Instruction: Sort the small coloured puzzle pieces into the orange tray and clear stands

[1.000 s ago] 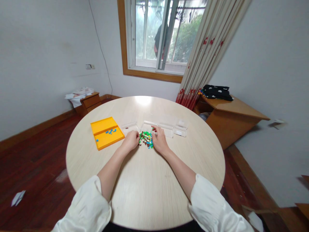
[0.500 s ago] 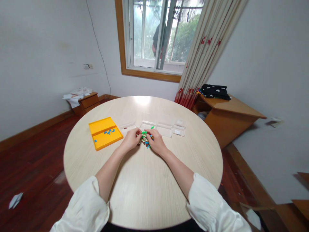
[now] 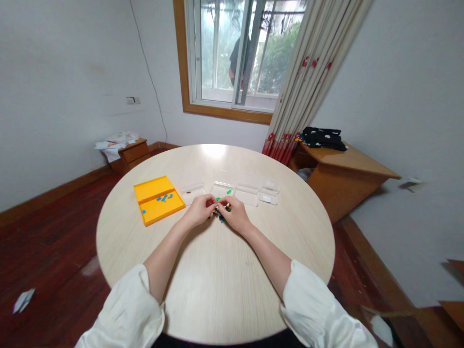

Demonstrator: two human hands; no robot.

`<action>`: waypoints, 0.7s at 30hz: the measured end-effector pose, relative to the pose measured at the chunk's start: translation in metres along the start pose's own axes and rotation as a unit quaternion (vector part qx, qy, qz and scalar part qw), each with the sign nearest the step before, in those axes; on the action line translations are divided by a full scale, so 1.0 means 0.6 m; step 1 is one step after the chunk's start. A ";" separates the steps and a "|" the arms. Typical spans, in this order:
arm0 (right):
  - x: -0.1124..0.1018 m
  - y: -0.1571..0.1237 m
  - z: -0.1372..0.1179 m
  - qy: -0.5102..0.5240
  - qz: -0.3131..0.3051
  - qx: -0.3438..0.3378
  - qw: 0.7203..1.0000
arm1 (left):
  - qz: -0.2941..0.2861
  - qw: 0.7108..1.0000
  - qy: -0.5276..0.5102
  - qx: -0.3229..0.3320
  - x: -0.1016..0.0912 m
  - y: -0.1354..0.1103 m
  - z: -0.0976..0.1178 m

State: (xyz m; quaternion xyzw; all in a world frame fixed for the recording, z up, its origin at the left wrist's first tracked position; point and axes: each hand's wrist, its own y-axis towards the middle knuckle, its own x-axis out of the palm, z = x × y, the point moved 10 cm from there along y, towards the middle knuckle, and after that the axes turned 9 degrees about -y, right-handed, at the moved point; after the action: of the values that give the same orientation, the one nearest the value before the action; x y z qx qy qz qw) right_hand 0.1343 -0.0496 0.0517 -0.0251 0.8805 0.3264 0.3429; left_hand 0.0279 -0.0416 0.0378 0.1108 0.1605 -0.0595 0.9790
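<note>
A small heap of tiny coloured pieces (image 3: 219,209), green, red, blue and brown, lies at the middle of a round pale wooden table (image 3: 217,270). My left hand (image 3: 198,210) and my right hand (image 3: 236,213) curl in against the heap from either side, fingertips almost meeting over it, so most pieces are hidden. Both hands have bent fingers pressed to the pieces. A single green piece (image 3: 228,192) lies just beyond the hands.
An open yellow tray (image 3: 158,199) with a few blue pieces sits to the left. Several clear plastic boxes (image 3: 248,194) stand in a row behind the heap. A wooden desk (image 3: 344,169) with dark cloth is at right, a window and curtain behind.
My two hands have drawn together, squeezing the spread-out pieces into a tighter heap between them. The view shifted slightly.
</note>
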 end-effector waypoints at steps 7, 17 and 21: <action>-0.003 0.000 0.026 0.102 0.021 0.084 0.991 | 0.114 0.986 0.122 -0.002 -0.055 0.002 0.000; -0.019 0.002 0.057 0.147 0.078 0.132 0.977 | 0.120 0.967 0.221 -0.040 -0.065 0.000 -0.011; -0.021 0.001 0.063 0.149 0.084 0.141 0.975 | 0.091 0.959 0.263 -0.058 -0.058 -0.001 -0.021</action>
State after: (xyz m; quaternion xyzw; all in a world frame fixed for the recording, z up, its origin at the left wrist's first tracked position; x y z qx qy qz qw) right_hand 0.1659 -0.0291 0.0389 0.0488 0.9577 0.2194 0.1796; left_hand -0.0086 -0.0364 0.0377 0.0802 0.4043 0.0706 0.9084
